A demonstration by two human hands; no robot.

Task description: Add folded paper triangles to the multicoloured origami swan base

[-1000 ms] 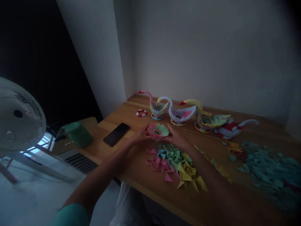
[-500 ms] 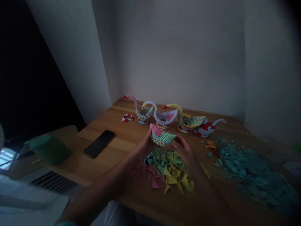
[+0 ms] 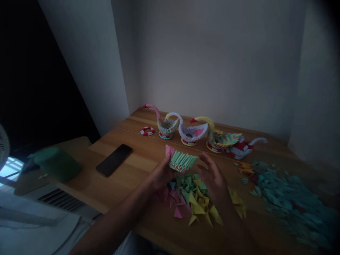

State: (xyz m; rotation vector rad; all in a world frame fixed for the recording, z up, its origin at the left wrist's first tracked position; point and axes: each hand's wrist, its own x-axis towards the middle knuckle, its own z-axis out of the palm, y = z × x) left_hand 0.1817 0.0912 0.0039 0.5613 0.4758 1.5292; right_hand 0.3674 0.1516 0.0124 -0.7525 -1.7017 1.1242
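My left hand grips the left side of a ring-like piece of folded paper units, pink on the left and mint green on the right, with a multicoloured lower edge. The piece is held above the table. Just to its right, my right hand is raised with fingers apart and nothing between them. Below both hands lies a heap of loose folded paper triangles: green ones, yellow ones and pink ones.
Several paper swans stand along the back of the wooden table, beside a red and white paper ring. A black phone lies at left, near a green container. A large teal paper pile covers the right side.
My right hand has come off the paper piece and opened. The piece has turned in my left hand, showing more green and less pink. The camera view has shifted slightly.
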